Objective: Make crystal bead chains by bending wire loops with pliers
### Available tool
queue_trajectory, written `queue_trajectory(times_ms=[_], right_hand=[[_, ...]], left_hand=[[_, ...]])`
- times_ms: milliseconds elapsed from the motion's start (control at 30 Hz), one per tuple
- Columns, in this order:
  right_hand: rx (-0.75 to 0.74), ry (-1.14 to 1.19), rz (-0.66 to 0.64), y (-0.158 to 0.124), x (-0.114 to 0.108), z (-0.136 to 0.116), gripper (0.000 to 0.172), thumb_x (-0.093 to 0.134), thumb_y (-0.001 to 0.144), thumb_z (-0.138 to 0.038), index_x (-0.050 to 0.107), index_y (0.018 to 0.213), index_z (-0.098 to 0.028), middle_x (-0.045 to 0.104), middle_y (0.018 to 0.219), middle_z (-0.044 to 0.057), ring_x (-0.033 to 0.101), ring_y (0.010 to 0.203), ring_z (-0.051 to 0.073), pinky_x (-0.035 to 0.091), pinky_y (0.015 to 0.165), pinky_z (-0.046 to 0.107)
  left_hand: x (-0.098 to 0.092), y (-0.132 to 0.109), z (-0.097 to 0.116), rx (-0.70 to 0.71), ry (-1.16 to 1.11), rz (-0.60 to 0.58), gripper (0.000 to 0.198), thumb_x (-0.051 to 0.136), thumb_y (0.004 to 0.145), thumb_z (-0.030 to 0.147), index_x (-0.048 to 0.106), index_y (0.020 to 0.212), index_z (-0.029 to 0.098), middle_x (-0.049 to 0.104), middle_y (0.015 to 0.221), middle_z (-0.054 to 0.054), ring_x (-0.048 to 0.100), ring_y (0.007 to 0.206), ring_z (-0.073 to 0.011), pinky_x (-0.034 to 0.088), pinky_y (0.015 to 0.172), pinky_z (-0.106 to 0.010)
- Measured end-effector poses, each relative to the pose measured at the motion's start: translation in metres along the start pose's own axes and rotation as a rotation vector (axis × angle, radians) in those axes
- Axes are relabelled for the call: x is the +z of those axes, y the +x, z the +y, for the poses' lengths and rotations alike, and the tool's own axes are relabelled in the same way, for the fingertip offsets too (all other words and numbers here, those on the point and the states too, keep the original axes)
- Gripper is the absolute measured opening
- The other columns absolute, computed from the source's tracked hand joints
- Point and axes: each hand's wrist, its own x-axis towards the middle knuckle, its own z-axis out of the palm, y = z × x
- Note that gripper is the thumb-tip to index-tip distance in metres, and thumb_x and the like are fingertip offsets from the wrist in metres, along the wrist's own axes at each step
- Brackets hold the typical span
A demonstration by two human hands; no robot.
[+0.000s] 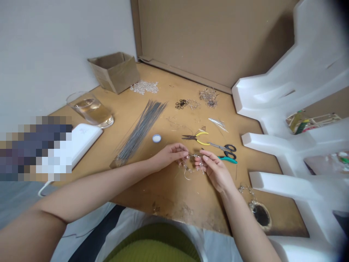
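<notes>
Wooden tabletop and a tall cardboard panel fill much of the head view, with the beaded wire piece raised just above the near part of the table, between two hands. The left hand pinches one side of it between thumb and fingertips; the right hand pinches the other, fingers curled close. Loose wire ends hang below, so a slack pinch could let beads slide off, and a stray end could prick a finger (the wires look thin and springy). Lowering the right wrist carelessly might nudge the scissors or the teal-handled tool just beyond it. Farther left, a knocked glass could spill its pale amber liquid towards the white device beside it. As for containers, the cardboard box stands open, its floor hidden, so its contents cannot be told; clear beads lie heaped outside it. A small blue-rimmed dish shows white inside, whether filled or bare I cannot tell.
</notes>
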Motion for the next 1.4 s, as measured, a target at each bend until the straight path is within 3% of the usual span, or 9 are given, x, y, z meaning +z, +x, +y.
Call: queue_trajectory(times_ms=[167,300,600,767,1000,1400], right_hand=[[0.018,0.000,-0.105,-0.0016,0.0007,0.0000,0.028,0.070,0.074,-0.033,0.065,0.100,-0.023,0.072,0.089,0.005,0.066,0.078,0.016,0.050,0.070,0.029],[0.018,-0.022,-0.136,-0.0031,0.0023,0.0000,0.029,0.067,0.076,-0.034,0.064,0.103,-0.024,0.072,0.091,0.005,0.066,0.081,0.016,0.050,0.074,0.031],[0.008,-0.080,-0.104,-0.0020,0.0017,0.0013,0.028,0.067,0.077,-0.034,0.065,0.102,-0.023,0.071,0.097,0.005,0.066,0.084,0.016,0.050,0.077,0.029],[0.021,-0.185,-0.069,-0.0020,0.0013,0.0044,0.025,0.069,0.074,-0.036,0.070,0.093,-0.020,0.072,0.088,0.005,0.067,0.078,0.016,0.052,0.075,0.030],[0.007,-0.180,-0.002,-0.0002,-0.0008,0.0049,0.026,0.070,0.072,-0.038,0.070,0.091,-0.021,0.072,0.085,0.004,0.066,0.067,0.013,0.052,0.067,0.028],[-0.035,-0.133,-0.004,0.0019,-0.0014,0.0067,0.033,0.072,0.071,-0.033,0.065,0.102,-0.024,0.072,0.088,0.003,0.066,0.071,0.014,0.051,0.068,0.028]], left_hand=[[-0.0016,0.0000,-0.0012,-0.029,0.083,-0.113,0.037,0.068,0.073,0.041,0.058,0.096,0.014,0.066,0.076,-0.002,0.058,0.060,-0.0093,0.046,0.058,-0.023],[-0.0011,-0.0019,-0.0002,-0.037,0.172,-0.150,0.030,0.061,0.078,0.043,0.062,0.088,0.014,0.066,0.072,-0.003,0.059,0.061,-0.0097,0.045,0.058,-0.022],[0.0000,-0.0024,-0.0008,-0.018,-0.086,-0.025,0.031,0.067,0.075,0.041,0.059,0.084,0.013,0.066,0.073,-0.003,0.059,0.063,-0.0099,0.048,0.060,-0.023],[-0.0016,-0.0011,-0.0030,0.038,-0.186,0.020,0.029,0.066,0.077,0.039,0.058,0.089,0.013,0.068,0.082,-0.005,0.063,0.072,-0.0122,0.049,0.067,-0.025],[-0.0021,-0.0007,-0.0028,0.033,-0.188,0.007,0.030,0.069,0.074,0.036,0.062,0.092,0.013,0.068,0.086,-0.006,0.063,0.075,-0.0127,0.049,0.070,-0.026],[0.0007,-0.0018,-0.0002,0.029,-0.137,0.065,0.032,0.068,0.073,0.041,0.061,0.086,0.013,0.067,0.079,-0.003,0.060,0.070,-0.0112,0.047,0.065,-0.024]])
